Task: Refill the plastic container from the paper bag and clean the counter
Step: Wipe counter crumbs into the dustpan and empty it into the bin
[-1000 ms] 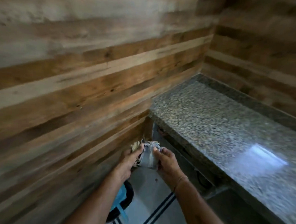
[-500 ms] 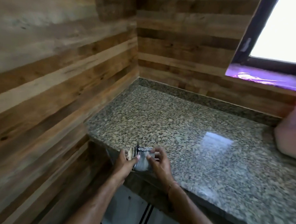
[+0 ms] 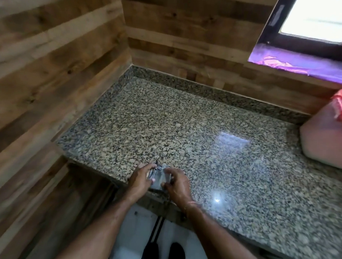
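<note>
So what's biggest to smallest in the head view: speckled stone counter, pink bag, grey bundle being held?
1. speckled granite counter
2. pale pink bag, partly out of frame
3. small grey bundle

The counter (image 3: 166, 119) fills the corner ahead of you, with one plank wall (image 3: 52, 67) on its left and another behind it. At its near edge, your left hand (image 3: 140, 178) and right hand (image 3: 177, 184) hold a small folded bundle (image 3: 158, 177) between them. A filled bag (image 3: 324, 142) sits on the counter at far right, below the window sill (image 3: 296, 62).
</note>
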Demonstrator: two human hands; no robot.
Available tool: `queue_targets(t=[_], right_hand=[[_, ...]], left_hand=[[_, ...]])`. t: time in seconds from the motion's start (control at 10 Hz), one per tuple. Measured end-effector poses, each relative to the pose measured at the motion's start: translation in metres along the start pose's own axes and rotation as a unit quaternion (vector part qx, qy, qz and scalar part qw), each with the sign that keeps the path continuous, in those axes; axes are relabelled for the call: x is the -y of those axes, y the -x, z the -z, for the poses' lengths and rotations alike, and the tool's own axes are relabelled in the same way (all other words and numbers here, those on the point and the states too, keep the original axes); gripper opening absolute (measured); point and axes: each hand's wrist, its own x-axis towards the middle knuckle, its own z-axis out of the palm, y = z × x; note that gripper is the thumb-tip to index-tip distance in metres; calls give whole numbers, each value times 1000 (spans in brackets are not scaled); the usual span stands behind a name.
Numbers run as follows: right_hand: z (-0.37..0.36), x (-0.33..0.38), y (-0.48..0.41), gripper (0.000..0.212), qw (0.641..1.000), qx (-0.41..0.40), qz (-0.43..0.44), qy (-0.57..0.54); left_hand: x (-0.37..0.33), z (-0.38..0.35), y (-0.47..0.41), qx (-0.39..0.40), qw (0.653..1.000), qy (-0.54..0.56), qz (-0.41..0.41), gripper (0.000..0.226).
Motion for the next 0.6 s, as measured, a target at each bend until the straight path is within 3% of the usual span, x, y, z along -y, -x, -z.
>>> queue_targets(t=[0.1,0.2,0.3,0.6], right_hand=[[-9,-2,-3,49,998,0,-2,66],[-11,-3,-4,60,975,-18,2,222],[-13,-1,-4,63,956,-27,-2,292],[1,3,5,63,962,-68,5,265]], left_hand=[[5,-4,-4,-4,998,-55,-6,65],[8,-6,-7,-17,997,-72,-10,66],[14,-6,-11,-29,993,-110,-20,68],[6,3,-15,-49,981,-174,-70,75]])
